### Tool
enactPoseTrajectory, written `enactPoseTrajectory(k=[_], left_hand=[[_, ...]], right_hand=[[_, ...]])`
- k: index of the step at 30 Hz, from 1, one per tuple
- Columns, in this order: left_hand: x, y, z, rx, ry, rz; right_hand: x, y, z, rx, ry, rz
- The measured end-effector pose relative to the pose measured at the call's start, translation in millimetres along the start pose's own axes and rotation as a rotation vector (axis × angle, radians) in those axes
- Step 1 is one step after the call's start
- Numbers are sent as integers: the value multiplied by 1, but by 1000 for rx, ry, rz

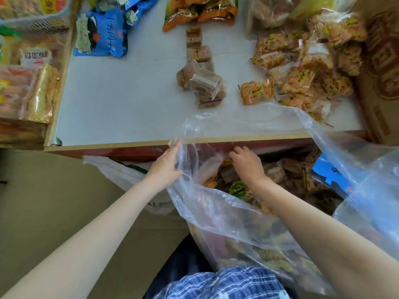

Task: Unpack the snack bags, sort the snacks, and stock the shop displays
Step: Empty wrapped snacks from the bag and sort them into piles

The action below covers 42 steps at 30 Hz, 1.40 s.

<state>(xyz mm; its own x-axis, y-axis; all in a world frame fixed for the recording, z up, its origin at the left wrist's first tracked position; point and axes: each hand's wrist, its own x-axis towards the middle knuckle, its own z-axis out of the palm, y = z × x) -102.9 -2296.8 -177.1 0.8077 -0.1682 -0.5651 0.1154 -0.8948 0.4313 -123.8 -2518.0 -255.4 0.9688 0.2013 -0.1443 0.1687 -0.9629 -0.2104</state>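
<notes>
A big clear plastic bag (226, 212) full of mixed snack packets hangs open below the table's front edge. My left hand (166, 165) grips the bag's left rim and holds it open. My right hand (246, 162) reaches down inside the bag, fingers curled among the packets; whether it holds one is hidden. On the white table top (121, 100) lie sorted groups: small brown packets (203, 83) in the middle, orange cracker packets (302, 67) at the right, blue bags (103, 33) at the back left and orange-green bags (200, 11) at the back.
Shelves with boxed snacks (28, 83) and a white basket (32, 20) stand at the left. A brown cardboard box (382, 67) sits at the table's right end. A white sack (129, 175) lies under the table edge. The floor at lower left is bare.
</notes>
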Motion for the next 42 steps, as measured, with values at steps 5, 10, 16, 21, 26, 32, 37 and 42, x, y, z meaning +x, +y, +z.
enactPoseTrajectory(k=[5, 10, 16, 21, 26, 32, 37, 42], left_hand=[[9, 9, 3, 2, -33, 17], [19, 21, 3, -73, -15, 10], [15, 31, -2, -81, 55, 1], [10, 28, 5, -17, 110, -36], [10, 32, 18, 97, 9, -66], [6, 26, 33, 280, -199, -132], [-7, 1, 25, 307, -302, -168], [-8, -8, 23, 292, -298, -162]], right_hand=[[-17, 27, -47, 265, 302, -10], [-2, 48, -135, 469, 453, 183], [71, 82, -183, 861, 605, 623], [110, 95, -161, 1143, 339, 863], [48, 52, -143, 904, 342, 589], [-24, -2, -33, 787, -581, 366], [-19, -33, 19, 1079, -695, 446], [-19, -46, 33, 1128, -565, 623]])
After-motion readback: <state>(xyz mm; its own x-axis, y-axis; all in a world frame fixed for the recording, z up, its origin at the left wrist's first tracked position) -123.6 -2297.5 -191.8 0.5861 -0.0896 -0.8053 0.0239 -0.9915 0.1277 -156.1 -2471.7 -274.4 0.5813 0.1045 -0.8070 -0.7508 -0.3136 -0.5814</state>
